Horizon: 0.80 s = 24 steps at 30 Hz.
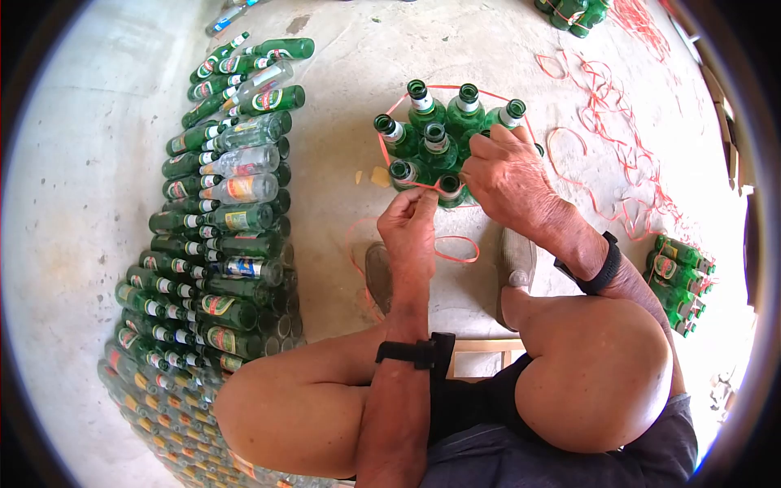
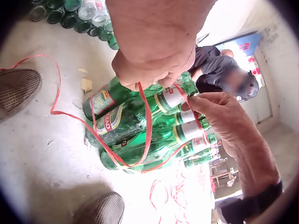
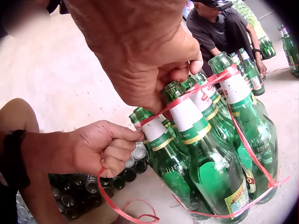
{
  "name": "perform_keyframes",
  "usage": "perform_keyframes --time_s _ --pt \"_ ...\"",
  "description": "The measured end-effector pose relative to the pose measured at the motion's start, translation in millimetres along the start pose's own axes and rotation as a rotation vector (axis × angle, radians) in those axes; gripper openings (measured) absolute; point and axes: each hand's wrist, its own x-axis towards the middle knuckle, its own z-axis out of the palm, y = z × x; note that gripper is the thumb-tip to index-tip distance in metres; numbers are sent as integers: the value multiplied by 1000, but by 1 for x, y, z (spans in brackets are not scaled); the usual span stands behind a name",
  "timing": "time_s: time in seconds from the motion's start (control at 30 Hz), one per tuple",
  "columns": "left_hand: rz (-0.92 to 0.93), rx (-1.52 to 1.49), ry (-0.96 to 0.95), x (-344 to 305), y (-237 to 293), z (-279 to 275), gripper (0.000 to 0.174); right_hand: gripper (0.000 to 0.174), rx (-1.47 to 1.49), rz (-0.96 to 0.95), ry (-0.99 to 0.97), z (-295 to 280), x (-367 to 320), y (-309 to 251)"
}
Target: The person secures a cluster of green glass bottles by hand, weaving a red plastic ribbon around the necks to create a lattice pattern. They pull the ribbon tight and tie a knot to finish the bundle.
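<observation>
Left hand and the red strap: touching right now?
Touching. The right wrist view shows the left hand curled round the red strap, which hangs out below its fingers.

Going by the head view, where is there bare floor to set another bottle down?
Bare floor lies between the stacked bottles and upright bottles, above the yellow scraps in the picture; more lies beyond the upright bottles, left of the far bottles. Crowded: at the upright bottles, where the left hand and right hand are, and further right, where loose ribbon is strewn.
</observation>
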Motion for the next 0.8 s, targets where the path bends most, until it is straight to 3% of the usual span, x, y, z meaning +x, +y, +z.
perform_keyframes --time_s 0.2,0.4,0.47,0.6,0.8 --pt "64 -10 -26 7 -11 -6 12 4 -7 -39 -46 -12 1 -3" --pt "96 21 18 14 -15 -5 5 10 138 -110 -29 -7 17 -7" --pt "73 31 19 15 -14 -8 10 17 256 -90 -129 -5 24 -8" --pt "207 53 71 17 -20 -1 10 27 344 -6 -436 -9 40 -10" --pt "269 161 210 15 -18 14 20 33 496 -29 -637 -7 61 3"
